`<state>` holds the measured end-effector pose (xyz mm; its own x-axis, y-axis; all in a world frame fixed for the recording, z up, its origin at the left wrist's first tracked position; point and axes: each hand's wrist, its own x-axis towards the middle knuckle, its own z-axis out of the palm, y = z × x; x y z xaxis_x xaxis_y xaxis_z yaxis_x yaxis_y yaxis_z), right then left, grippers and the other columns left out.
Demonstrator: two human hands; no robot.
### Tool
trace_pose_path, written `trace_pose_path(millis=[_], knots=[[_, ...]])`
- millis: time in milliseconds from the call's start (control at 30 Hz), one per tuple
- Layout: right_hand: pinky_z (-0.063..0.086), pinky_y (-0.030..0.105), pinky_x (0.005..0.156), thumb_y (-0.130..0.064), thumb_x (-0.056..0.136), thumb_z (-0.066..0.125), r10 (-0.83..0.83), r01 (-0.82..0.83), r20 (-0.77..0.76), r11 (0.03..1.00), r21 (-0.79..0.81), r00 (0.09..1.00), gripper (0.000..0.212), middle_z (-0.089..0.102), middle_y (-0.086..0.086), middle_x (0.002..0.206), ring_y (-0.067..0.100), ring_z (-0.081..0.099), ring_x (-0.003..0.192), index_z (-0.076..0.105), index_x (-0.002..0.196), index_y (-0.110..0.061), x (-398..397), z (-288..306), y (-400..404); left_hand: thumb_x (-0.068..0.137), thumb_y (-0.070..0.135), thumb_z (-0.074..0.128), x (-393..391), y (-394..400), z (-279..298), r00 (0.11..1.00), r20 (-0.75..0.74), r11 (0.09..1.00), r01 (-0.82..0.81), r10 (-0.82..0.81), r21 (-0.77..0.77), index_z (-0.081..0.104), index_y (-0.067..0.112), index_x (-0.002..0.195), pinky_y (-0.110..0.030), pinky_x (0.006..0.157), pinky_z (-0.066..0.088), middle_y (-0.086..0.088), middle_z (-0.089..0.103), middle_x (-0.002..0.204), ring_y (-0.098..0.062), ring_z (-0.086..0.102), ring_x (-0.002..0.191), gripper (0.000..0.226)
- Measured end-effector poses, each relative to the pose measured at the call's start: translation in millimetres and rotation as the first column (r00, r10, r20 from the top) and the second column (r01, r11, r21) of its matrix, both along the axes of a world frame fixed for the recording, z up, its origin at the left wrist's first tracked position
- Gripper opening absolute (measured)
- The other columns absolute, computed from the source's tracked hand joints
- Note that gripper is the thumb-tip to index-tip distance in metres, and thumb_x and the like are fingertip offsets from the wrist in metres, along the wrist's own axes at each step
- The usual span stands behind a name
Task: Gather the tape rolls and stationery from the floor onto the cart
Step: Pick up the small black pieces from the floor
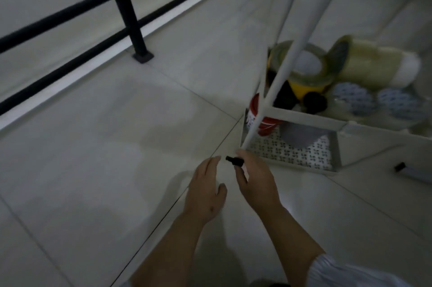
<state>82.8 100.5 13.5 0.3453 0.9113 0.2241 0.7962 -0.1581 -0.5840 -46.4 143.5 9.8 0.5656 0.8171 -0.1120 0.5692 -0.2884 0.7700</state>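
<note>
Head view: blurred, dim look down at a pale tiled floor [93, 146] beside a white cart [374, 132].
Right hand [254, 181]: fingers curled, pinching a small black object [235, 161] at the fingertips; what the object is cannot be told.
Object versus grip: it sticks out to the left of the right fingers, just above the floor, near the cart's lower corner.
Left hand [205, 193]: open, fingers loosely extended, holding nothing, just beside the object without touching it.
Cart upper shelf: tape rolls [304, 66] piled with a large clear roll [374, 64] lying on its side.
Cart lower tray: perforated base, a red container [264, 120] at its corner.
Floor right: another dark-ended item [406, 169] lies well apart.
Background: black railing [124, 6].
</note>
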Motion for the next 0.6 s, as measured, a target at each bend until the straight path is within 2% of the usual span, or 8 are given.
trace_pose_path(millis=[100,167,233,300,367,467,600], knots=[[0.037,0.017,0.079,-0.013,0.088,0.051,-0.043,0.043,0.003,0.995,0.087,0.999,0.02,0.066,0.014,0.094,0.022,0.057,0.087,0.061,0.103,-0.006,26.2,35.4,-8.0,0.078,0.03,0.038,34.6,-0.1,33.4,0.997,0.071,0.998,0.026,-0.03,0.063,0.026,0.01,0.141,-0.018,0.106,0.014,-0.009,0.031,0.147,-0.02,0.026,0.135,0.067],[0.037,0.017,0.082,-0.014,0.089,0.047,-0.081,0.07,0.052,0.98,0.188,0.995,0.022,0.067,0.013,0.093,0.02,0.055,0.089,0.063,0.101,-0.005,41.2,56.2,-12.2,0.076,0.039,0.033,53.6,0.7,54.9,0.991,0.125,0.994,0.04,-0.052,0.102,0.027,0.008,0.14,-0.01,0.104,0.011,-0.009,0.033,0.145,-0.012,0.027,0.131,0.071],[0.038,0.02,0.083,-0.013,0.088,0.046,-0.155,0.11,0.133,0.949,0.297,0.979,0.023,0.069,0.013,0.092,0.017,0.052,0.089,0.064,0.098,-0.005,54.3,73.7,-13.1,0.074,0.038,0.032,68.9,3.1,75.4,0.98,0.176,0.986,0.07,-0.096,0.148,0.03,0.008,0.138,0.003,0.098,0.009,-0.01,0.039,0.139,0.0,0.026,0.12,0.071],[0.043,0.031,0.079,-0.016,0.086,0.046,-0.263,0.186,0.21,0.927,0.326,0.942,0.022,0.071,0.008,0.091,0.019,0.053,0.089,0.064,0.096,-0.009,64.9,87.5,-8.6,0.074,0.033,0.035,80.7,8.1,93.3,0.971,0.205,0.979,0.082,-0.121,0.188,0.031,0.008,0.137,0.009,0.093,0.01,-0.006,0.04,0.133,0.007,0.023,0.114,0.068],[0.044,0.035,0.069,-0.022,0.082,0.046,-0.397,0.314,0.302,0.904,0.289,0.867,0.023,0.072,0.002,0.091,0.02,0.048,0.091,0.065,0.095,-0.016,73.7,95.7,-0.9,0.075,0.025,0.041,89.1,13.6,107.0,0.971,0.212,0.978,0.064,-0.107,0.199,0.03,0.01,0.138,0.003,0.094,0.016,-0.003,0.039,0.134,0.002,0.027,0.117,0.066],[0.044,0.034,0.067,-0.027,0.08,0.046,-0.454,0.381,0.39,0.889,0.253,0.801,0.027,0.072,-0.001,0.093,0.018,0.041,0.093,0.066,0.095,-0.019,84.4,98.9,10.4,0.075,0.016,0.046,93.2,19.4,115.8,0.975,0.209,0.98,0.036,-0.077,0.194,0.031,0.012,0.137,-0.017,0.097,0.027,-0.009,0.041,0.132,-0.018,0.037,0.124,0.064],[0.049,0.039,0.068,-0.027,0.077,0.043,-0.438,0.381,0.372,0.898,0.22,0.818,0.035,0.069,0.007,0.104,0.025,0.045,0.095,0.065,0.101,-0.013,94.1,99.1,17.6,0.076,0.017,0.045,90.5,20.6,117.5,0.98,0.176,0.973,0.056,-0.096,0.222,0.032,0.012,0.136,-0.017,0.097,0.025,-0.007,0.04,0.133,-0.018,0.036,0.125,0.062]])
